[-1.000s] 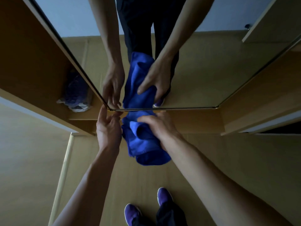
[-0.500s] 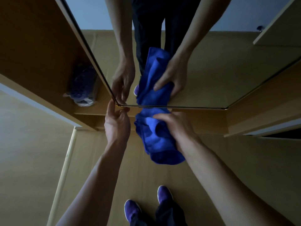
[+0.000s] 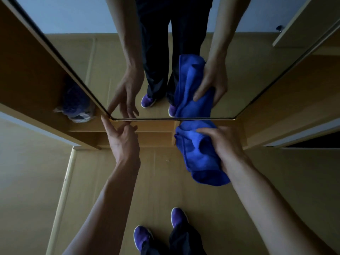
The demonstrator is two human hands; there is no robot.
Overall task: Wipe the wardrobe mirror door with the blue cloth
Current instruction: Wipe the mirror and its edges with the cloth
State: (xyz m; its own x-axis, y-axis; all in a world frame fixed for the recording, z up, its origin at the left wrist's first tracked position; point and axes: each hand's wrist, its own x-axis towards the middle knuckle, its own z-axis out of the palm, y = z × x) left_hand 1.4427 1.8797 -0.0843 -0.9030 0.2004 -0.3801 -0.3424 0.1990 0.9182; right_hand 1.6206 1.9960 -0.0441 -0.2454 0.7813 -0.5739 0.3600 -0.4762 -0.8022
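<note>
The wardrobe mirror door (image 3: pixel 92 74) fills the upper half of the head view and reflects my arms, legs and shoes. Its lower edge runs across the middle. My right hand (image 3: pixel 224 142) grips the bunched blue cloth (image 3: pixel 198 157) and holds its top against the mirror's bottom edge, right of centre. The cloth hangs down below my hand. My left hand (image 3: pixel 122 138) touches the mirror's lower left corner with straight, spread fingers and holds nothing.
Left of the mirror an open wardrobe compartment (image 3: pixel 36 74) holds a bag with purple contents (image 3: pixel 76 103). A wooden door panel (image 3: pixel 287 100) stands at the right. My purple shoes (image 3: pixel 160 230) stand on the wooden floor (image 3: pixel 36 172) below.
My right hand has slid the blue cloth to the right along the mirror's bottom edge. My left hand stays at the lower left corner.
</note>
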